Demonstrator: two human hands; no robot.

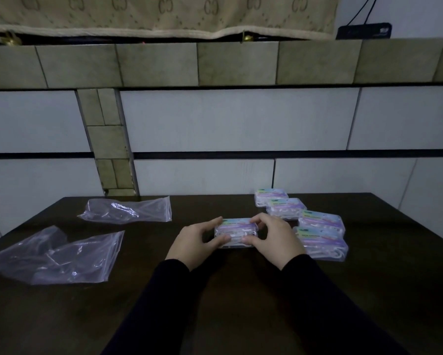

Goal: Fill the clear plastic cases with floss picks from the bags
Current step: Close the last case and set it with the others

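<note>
A clear plastic case with a pastel label and white floss picks inside lies on the dark table in front of me. My left hand grips its left end, thumb on the near edge and fingers on the far edge. My right hand grips its right end the same way. Several more filled cases lie in a row to the right, running from the back edge toward me. Two clear plastic bags lie to the left, one far and one near; both look flat.
The table's back edge meets a wall of pale panels with a tiled ledge above. Bare dark tabletop stretches between the bags and my hands and along the near side, where my dark sleeves reach in.
</note>
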